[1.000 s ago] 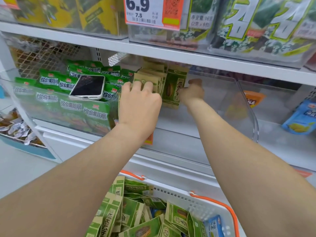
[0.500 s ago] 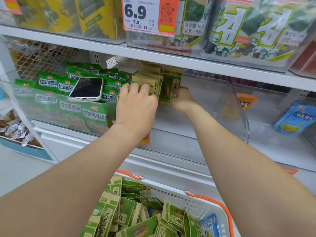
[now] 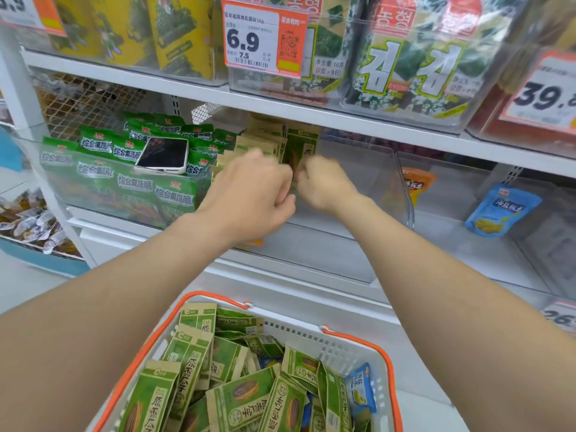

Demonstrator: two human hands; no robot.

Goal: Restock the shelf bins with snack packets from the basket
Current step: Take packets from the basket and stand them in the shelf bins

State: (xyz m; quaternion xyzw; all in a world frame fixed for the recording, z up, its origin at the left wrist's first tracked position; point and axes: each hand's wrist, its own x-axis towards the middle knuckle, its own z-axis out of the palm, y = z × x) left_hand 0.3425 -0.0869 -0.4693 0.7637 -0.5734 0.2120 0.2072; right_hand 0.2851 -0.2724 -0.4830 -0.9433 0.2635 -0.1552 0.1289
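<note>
Left hand (image 3: pixel 249 198) curled by the packet row (image 3: pixel 258 141) (blurred, grip unclear) | right hand (image 3: pixel 327 185) pinching front seed packet (image 3: pixel 300 148) in clear bin (image 3: pixel 389 182) | basket (image 3: pixel 296 332) below.

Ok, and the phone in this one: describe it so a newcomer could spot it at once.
Start at the white shelf under the 6.9 price tag. Its left clear bin is packed with bright green packets, and the phone lies on top of them. It is the only dark glossy slab with a white rim among the green.
</note>
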